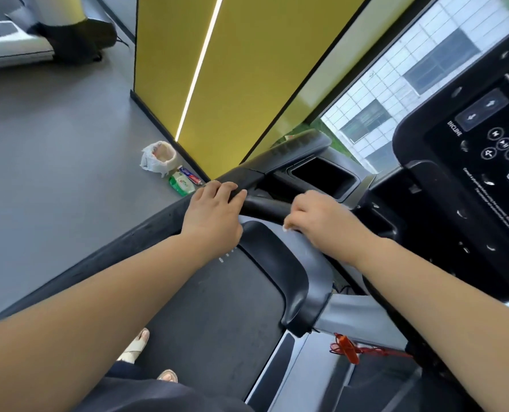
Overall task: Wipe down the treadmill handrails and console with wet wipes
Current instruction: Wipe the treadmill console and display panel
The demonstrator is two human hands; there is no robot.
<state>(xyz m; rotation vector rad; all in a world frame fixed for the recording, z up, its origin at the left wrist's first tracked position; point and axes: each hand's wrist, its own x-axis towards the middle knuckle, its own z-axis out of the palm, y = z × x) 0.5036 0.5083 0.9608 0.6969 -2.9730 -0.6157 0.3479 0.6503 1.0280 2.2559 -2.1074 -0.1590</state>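
Rail step, I'd say: left hand (214, 203) clamped the rail (158, 221), right hand (315, 215) had its grip clenched on what looked like a wipe (286, 228). Next up, probably the console (485, 173).

Gym — treadmill (217, 292), console (479, 162)
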